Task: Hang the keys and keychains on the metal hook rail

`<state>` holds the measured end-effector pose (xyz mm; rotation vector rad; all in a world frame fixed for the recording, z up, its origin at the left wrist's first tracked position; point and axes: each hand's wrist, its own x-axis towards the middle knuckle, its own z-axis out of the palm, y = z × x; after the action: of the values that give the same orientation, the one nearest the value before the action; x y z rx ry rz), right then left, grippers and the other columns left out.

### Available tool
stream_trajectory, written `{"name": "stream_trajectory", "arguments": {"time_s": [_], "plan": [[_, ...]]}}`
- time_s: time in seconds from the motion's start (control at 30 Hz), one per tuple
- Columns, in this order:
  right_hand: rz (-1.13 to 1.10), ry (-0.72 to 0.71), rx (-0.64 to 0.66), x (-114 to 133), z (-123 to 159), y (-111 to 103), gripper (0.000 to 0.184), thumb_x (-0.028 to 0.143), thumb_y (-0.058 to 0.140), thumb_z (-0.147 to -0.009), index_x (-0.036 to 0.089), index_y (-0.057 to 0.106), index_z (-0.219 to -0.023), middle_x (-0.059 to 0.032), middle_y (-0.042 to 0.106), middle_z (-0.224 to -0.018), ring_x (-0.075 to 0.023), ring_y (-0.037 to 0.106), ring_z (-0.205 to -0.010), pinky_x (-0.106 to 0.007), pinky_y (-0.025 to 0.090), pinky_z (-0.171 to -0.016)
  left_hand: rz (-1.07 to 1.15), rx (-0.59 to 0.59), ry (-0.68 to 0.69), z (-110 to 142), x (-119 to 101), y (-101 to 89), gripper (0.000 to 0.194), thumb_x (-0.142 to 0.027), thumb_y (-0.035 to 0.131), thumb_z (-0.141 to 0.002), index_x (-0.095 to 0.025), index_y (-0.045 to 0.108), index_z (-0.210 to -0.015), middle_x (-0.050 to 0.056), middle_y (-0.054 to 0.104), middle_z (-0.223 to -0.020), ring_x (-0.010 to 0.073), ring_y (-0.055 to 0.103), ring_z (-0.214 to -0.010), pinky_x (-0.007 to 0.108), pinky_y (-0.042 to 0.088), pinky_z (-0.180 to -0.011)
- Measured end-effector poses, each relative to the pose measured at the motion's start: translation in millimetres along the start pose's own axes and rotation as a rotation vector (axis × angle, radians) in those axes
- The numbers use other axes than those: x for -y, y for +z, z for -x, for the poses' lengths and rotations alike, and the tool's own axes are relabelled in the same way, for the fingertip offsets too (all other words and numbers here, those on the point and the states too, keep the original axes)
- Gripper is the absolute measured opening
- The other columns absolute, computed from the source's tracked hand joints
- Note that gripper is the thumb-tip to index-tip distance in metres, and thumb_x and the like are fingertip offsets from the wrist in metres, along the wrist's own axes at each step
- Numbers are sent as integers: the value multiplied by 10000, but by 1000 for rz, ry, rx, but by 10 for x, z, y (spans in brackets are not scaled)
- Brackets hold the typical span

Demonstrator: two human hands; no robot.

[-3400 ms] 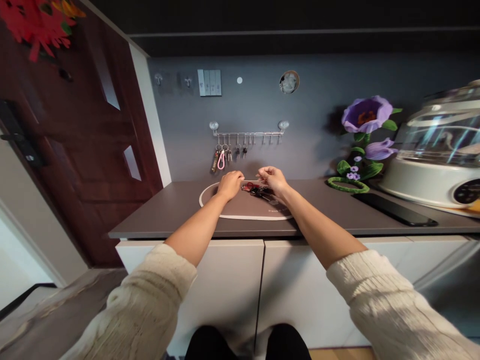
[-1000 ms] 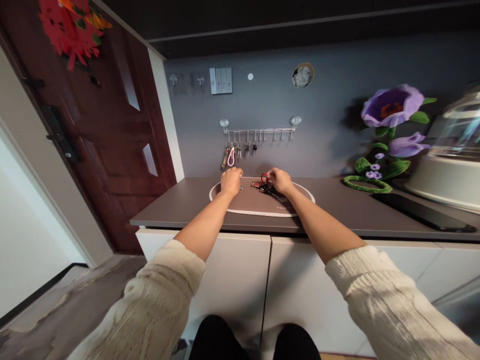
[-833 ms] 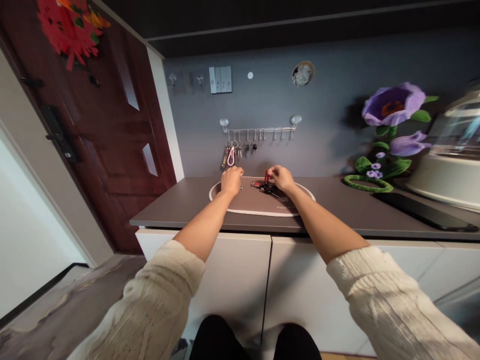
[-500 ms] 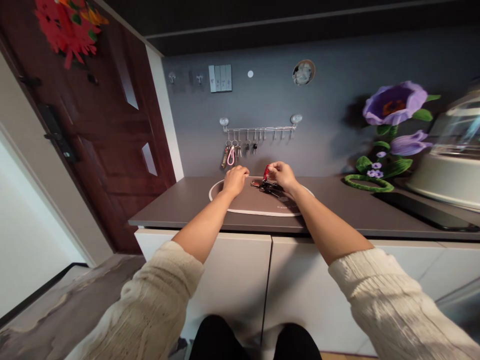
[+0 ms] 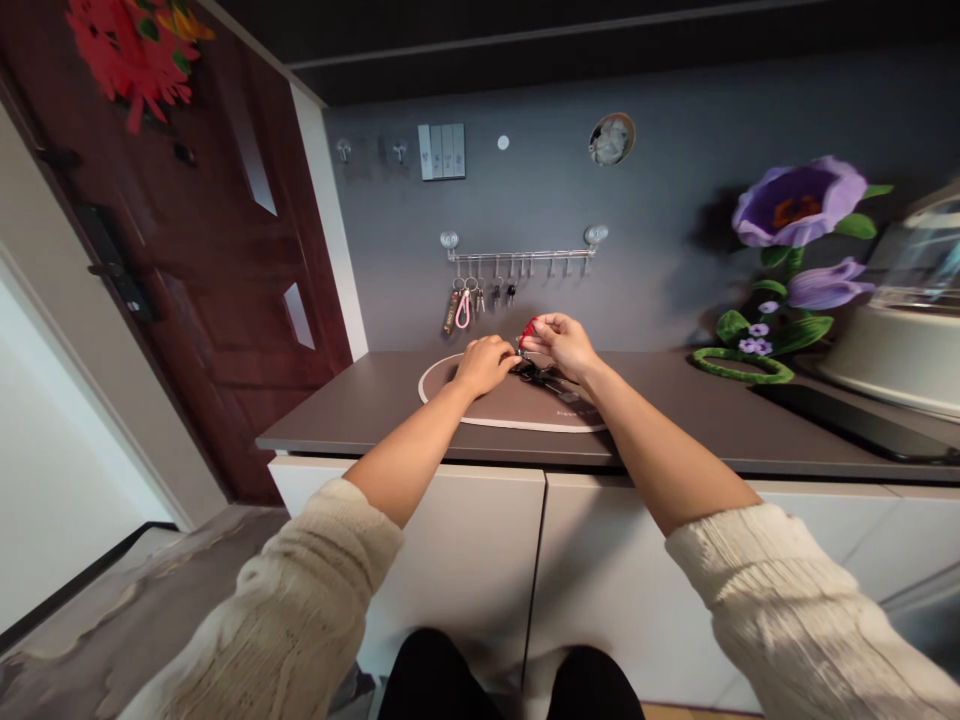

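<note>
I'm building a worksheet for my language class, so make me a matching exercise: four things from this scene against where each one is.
Things
1. Pink loop
2. Brown mat
3. Red strap
4. Large purple flower

Places
A. Above the green ring
B. In the right hand's fingers
C. Hanging below the hook rail
D. Under the dark keys

Pairs: 1-C, 2-D, 3-B, 4-A
</note>
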<state>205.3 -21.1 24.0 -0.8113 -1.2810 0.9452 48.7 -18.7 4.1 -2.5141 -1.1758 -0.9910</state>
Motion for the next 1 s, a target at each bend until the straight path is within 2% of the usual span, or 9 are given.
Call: {"name": "stream_trajectory", "arguments": {"time_s": [0.2, 0.4, 0.67, 1.0], "plan": [[-81, -5, 78, -1, 30, 43, 49, 132, 518, -809, 159, 488, -782, 16, 583, -675, -78, 624, -614, -252, 534, -701, -37, -5, -26, 0, -22, 10, 280, -376, 445, -829, -184, 648, -807, 56, 607, -840, 175, 537, -842, 298, 388, -791], [-97, 2, 119, 6, 49, 63, 94, 188, 581, -777, 169, 489, -787, 16, 588, -706, -89, 625, -646, -298, 534, -738, -83, -4, -76, -17, -7, 15, 222, -256, 435, -829, -169, 639, -828, 63, 600, -863, 170, 531, -862, 288, 391, -798], [-82, -41, 57, 38, 27, 16, 76, 198, 532, -811, 181, 470, -772, 24, 569, -713, -86, 629, -703, -300, 518, -796, -4, -83, -129, -42, 59, 37, 220, -248, 403, -846, -179, 611, -861, 55, 598, -890, 165, 532, -873, 279, 393, -788], [-35, 64, -27, 34, 16, -37, 64, 153, 479, -829, 165, 476, -766, 7, 552, -672, -78, 606, -624, -243, 514, -682, 154, -179, -198, -83, 105, 38, 192, -211, 386, -851, -176, 575, -840, 47, 594, -914, 151, 518, -902, 266, 387, -817]]}}
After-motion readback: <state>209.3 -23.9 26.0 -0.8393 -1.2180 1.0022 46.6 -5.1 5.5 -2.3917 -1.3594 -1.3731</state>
